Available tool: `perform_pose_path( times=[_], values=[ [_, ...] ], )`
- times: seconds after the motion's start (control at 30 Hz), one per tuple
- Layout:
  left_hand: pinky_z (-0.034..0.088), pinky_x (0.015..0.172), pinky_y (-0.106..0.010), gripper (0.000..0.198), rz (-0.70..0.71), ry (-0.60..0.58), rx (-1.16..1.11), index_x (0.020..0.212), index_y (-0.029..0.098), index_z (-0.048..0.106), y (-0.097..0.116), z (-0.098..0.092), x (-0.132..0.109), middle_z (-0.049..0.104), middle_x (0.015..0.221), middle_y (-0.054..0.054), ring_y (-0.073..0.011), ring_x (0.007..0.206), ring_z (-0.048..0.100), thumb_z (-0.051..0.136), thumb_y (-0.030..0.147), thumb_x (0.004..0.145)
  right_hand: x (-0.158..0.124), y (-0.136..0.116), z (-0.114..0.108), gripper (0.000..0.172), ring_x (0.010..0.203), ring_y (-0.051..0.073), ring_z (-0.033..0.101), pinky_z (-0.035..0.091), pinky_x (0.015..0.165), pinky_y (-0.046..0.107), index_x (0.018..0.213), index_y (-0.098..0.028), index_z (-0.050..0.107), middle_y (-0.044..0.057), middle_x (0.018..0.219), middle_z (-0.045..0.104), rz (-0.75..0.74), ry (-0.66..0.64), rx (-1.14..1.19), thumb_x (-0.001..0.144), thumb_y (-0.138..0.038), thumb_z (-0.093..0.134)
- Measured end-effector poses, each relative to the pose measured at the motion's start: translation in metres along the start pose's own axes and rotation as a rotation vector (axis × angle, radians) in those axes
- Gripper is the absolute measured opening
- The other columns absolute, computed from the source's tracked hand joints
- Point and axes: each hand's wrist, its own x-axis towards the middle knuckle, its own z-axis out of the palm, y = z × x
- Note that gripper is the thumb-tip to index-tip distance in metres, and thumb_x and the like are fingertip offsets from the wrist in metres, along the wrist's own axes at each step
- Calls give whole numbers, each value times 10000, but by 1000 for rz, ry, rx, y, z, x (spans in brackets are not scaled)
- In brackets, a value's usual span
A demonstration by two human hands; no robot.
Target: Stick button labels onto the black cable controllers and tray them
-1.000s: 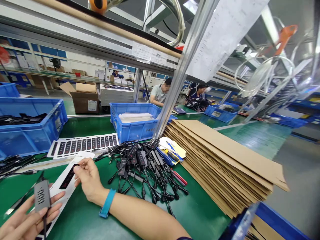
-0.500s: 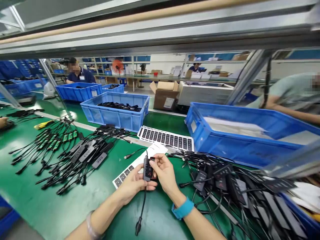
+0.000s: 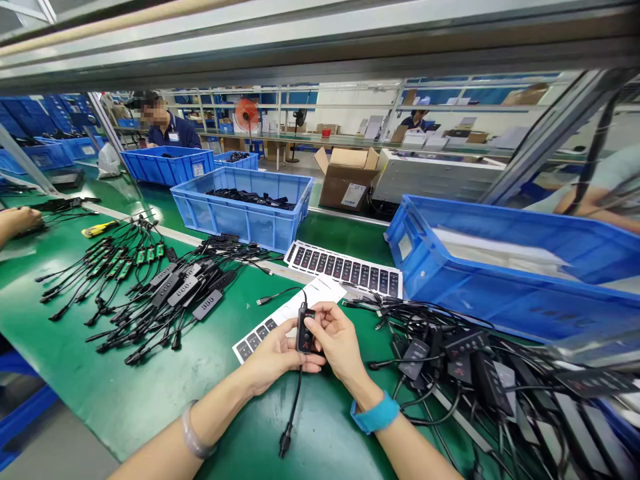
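My left hand (image 3: 274, 355) and my right hand (image 3: 339, 341) together hold a small black controller (image 3: 305, 331) upright over the green table (image 3: 165, 393). Its cable hangs down to a plug (image 3: 285, 443) near the table's front. The right thumb and fingers press on the controller's face. Under the hands lies a white sticker sheet (image 3: 280, 317) with dark labels. A fuller sticker sheet (image 3: 345, 268) lies just behind it.
A heap of black cabled controllers (image 3: 480, 373) lies to the right, another spread (image 3: 150, 293) to the left. Blue bins (image 3: 240, 213) (image 3: 500, 293) stand behind. Another person's hand (image 3: 17, 220) rests at far left; people work across the line.
The camera swung left from the cardboard stack. My hands left the sticker sheet, came together on the controller, and now hold it slightly lower and nearer.
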Motion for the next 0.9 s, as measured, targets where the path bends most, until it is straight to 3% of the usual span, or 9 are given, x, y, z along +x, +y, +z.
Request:
perform_pose_path(
  times=[0.33,0.63,0.9],
  values=[
    [534,827,-371,724,-5,-7,18,1282,174,494,0,-1,0,718,961,-74,-235,832,735,802,128,628,0,2,-1,264,459,53,388,338,383,175,894,-198,591,-63,664,465,-15,-8,-30,755,-371,734],
    [528,872,-420,767,19,-16,94,1359,147,429,-3,1,-1,721,948,-104,-259,874,726,812,285,710,-1,0,1,248,418,46,372,302,356,167,884,-193,571,-89,602,450,17,24,-69,731,-320,718],
    [541,850,-384,786,25,-24,108,1374,141,443,-2,0,1,724,919,-99,-250,866,729,819,323,708,0,-1,2,281,412,48,365,296,353,166,893,-192,581,-89,594,451,40,26,-65,718,-359,725]
  ],
)
